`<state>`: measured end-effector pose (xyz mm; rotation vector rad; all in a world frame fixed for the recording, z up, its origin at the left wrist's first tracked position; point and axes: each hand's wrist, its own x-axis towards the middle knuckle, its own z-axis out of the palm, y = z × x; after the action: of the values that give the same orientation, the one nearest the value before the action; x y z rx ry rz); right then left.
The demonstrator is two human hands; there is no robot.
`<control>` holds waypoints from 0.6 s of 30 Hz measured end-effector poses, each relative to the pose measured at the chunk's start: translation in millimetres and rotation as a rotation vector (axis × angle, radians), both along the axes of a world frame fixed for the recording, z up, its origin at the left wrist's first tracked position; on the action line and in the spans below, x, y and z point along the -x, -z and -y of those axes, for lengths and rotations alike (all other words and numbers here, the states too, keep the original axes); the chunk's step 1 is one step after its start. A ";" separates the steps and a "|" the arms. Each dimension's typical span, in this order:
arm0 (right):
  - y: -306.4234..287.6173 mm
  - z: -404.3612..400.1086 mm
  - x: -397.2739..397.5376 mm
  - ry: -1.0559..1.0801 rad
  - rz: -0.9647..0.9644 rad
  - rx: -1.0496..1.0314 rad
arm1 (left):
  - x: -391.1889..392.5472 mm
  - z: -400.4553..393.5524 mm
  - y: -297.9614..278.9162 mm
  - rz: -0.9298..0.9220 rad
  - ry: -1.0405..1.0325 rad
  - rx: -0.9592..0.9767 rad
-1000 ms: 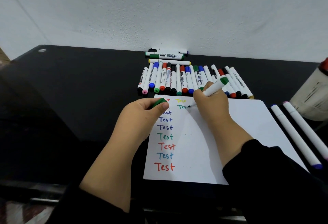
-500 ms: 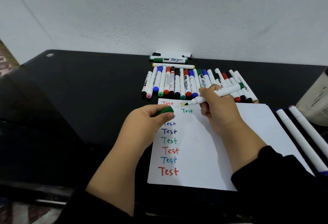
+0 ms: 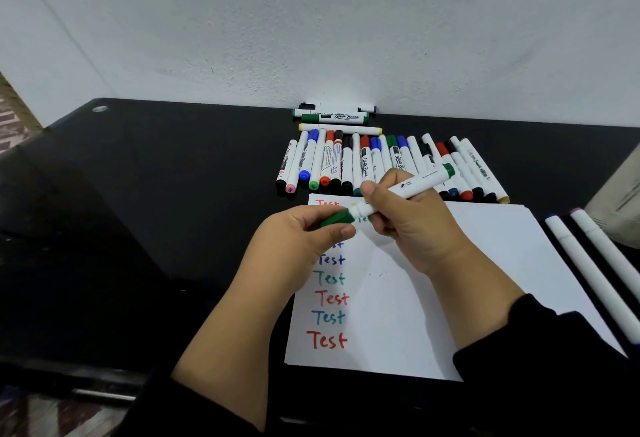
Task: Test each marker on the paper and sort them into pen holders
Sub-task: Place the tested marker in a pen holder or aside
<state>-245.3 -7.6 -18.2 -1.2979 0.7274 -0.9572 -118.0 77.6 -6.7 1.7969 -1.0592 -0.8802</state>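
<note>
Black table, white wall behind. Left hand is held over the left part of the paper, thumb and fingers pinching a green cap. The open end of the cap meets the tip end of the marker; cannot tell whether the cap is fully seated. Right hand, just beside the left, grips the marker's white barrel with curled fingers. The barrel slants up and to the right, and its green rear end sticks out beyond the knuckles. Both hands are above the top of the paper, near its far edge.

On the paper: a column of the word "Test" in red, blue and green, partly hidden by the left hand.

Beyond the paper, a row of markers lies side by side, with a few more crosswise against the wall. Right of the paper, two long white pens lie parallel. A pale container is cut off at the right edge.
</note>
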 end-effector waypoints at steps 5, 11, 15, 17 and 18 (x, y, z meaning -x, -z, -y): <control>-0.5 0.9 -0.7 -0.090 0.037 -0.065 | 2.8 1.6 0.1 0.007 0.011 0.009; -0.8 4.8 4.7 -0.207 0.114 -0.161 | 0.7 -0.5 0.9 -0.002 -0.037 0.072; -0.9 5.2 5.8 -0.215 0.115 -0.150 | 0.7 -2.7 -0.9 -0.010 -0.067 0.084; 0.1 6.1 4.7 -0.223 0.124 -0.167 | 4.4 -3.4 0.7 0.001 -0.082 0.088; 0.7 6.1 4.2 -0.229 0.120 -0.174 | 6.7 -3.7 1.6 0.005 -0.093 0.089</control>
<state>-249.5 -13.7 -18.9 -1.1334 0.5430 -0.7617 -124.8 81.3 -8.3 1.7602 -0.9948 -0.7617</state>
